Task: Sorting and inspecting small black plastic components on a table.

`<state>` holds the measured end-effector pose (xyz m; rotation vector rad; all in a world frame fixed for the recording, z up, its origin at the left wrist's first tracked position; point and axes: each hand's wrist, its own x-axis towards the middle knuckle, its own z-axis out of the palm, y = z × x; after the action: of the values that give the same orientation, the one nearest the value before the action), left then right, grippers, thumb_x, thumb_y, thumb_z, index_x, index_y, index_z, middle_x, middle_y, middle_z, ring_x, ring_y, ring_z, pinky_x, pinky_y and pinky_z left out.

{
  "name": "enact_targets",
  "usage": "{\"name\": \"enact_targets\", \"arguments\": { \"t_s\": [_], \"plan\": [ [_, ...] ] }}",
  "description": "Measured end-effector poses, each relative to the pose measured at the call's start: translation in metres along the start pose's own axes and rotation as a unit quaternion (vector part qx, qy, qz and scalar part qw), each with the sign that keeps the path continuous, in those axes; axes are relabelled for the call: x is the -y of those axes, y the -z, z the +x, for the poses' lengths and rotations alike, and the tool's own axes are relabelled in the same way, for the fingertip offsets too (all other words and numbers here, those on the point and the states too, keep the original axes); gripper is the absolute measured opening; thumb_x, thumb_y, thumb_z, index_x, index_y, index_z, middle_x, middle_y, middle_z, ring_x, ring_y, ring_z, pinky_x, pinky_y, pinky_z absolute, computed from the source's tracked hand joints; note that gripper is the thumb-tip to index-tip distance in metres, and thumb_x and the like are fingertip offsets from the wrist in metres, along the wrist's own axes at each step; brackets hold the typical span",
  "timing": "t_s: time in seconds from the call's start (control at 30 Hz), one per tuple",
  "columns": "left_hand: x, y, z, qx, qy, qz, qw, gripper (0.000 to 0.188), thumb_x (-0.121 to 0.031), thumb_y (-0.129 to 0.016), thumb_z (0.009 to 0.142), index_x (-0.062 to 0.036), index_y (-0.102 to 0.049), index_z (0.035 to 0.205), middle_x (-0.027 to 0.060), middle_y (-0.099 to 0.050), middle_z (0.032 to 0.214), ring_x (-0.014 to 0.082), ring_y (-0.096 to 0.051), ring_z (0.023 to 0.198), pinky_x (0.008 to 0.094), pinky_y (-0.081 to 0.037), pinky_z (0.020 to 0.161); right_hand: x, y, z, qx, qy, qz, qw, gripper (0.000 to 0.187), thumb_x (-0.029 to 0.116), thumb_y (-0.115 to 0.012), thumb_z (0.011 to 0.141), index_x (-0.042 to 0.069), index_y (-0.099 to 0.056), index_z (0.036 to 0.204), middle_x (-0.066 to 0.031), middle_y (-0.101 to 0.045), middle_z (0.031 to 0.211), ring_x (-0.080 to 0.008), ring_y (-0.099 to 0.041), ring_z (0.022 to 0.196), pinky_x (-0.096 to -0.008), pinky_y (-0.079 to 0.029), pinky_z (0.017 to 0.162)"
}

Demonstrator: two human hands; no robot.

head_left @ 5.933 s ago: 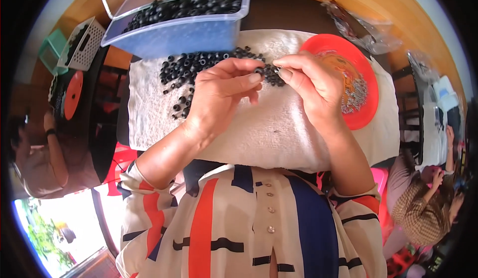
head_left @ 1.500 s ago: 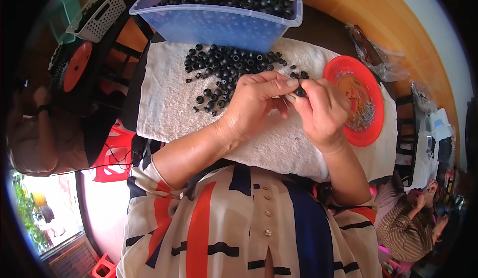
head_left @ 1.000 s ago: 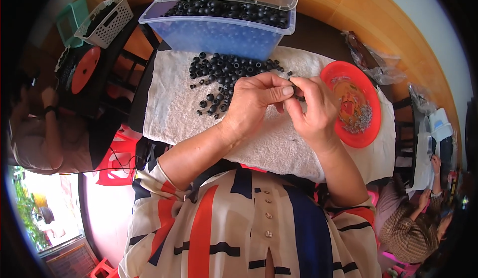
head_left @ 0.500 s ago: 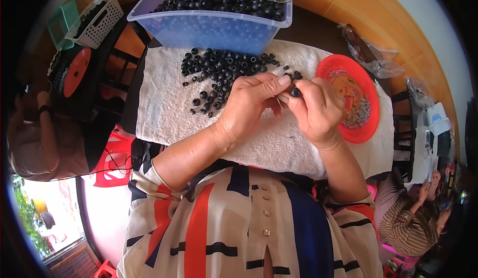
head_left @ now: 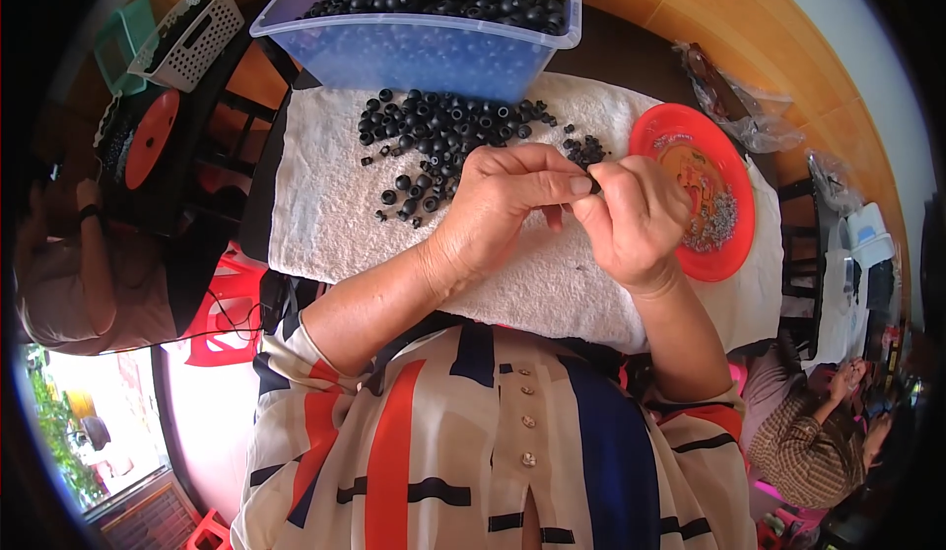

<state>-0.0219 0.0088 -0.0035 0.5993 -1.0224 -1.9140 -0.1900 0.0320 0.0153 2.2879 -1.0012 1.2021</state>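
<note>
My left hand [head_left: 507, 200] and my right hand [head_left: 636, 217] meet above the white towel, thumbs and fingers pinched together. Between the fingertips shows a sliver of a small black part [head_left: 593, 184], mostly covered by them. Beyond my left hand lies a loose pile of round black parts [head_left: 434, 128] with holes in them. Just past my fingertips is a heap of smaller black pieces [head_left: 583, 148]. To the right of my right hand sits a red plate [head_left: 734, 161] holding many tiny silvery pieces [head_left: 717, 223].
A clear plastic bin [head_left: 414, 55] full of black parts stands at the towel's far edge. The white towel [head_left: 325, 185] covers the table. At left are a white basket [head_left: 202, 42], another red plate [head_left: 153, 141] and a person [head_left: 74, 274]. Another person [head_left: 813, 442] sits at right.
The round black part that showed between my fingers is now almost hidden by them. My right hand has turned slightly and shifted a little to the right; my left hand has hardly moved.
</note>
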Motion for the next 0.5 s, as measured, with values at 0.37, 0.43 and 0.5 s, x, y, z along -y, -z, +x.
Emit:
{"name": "enact_targets", "arguments": {
  "t_s": [0.37,0.43,0.5],
  "plan": [
    [-0.0028,0.0013,0.0001,-0.022,0.02,-0.062,0.998,0.011,-0.006,-0.066,0.086,0.0028,-0.067,0.093,0.0086,-0.068,0.086,0.0138,-0.063,0.075,0.0274,-0.05,0.064,0.0007,-0.0048,-0.0043,-0.001,-0.075,0.047,0.996,0.022,0.006,-0.07,0.071,0.0,-0.06,0.09,-0.0114,-0.055,0.073,-0.0281,-0.056,0.061,-0.0373,-0.045,0.053],
    [-0.0027,0.0008,-0.0001,-0.033,0.019,-0.049,0.998,0.011,-0.006,-0.066,0.086,0.0023,-0.067,0.093,0.0088,-0.069,0.086,0.0141,-0.063,0.074,0.0272,-0.05,0.064,0.0004,-0.0059,-0.0044,0.004,-0.086,0.057,0.995,0.023,0.007,-0.07,0.072,0.0,-0.06,0.091,-0.0119,-0.055,0.073,-0.0286,-0.056,0.061,-0.0377,-0.046,0.053],
    [-0.0036,-0.0008,-0.0003,-0.038,0.016,-0.038,0.998,0.011,-0.006,-0.066,0.086,0.0021,-0.067,0.093,0.009,-0.069,0.086,0.0141,-0.063,0.075,0.0272,-0.049,0.065,-0.0007,-0.0079,-0.0049,-0.004,-0.09,0.062,0.994,0.024,0.007,-0.071,0.071,0.001,-0.06,0.091,-0.0118,-0.055,0.074,-0.0286,-0.057,0.061,-0.0379,-0.045,0.053]
  ]
}}
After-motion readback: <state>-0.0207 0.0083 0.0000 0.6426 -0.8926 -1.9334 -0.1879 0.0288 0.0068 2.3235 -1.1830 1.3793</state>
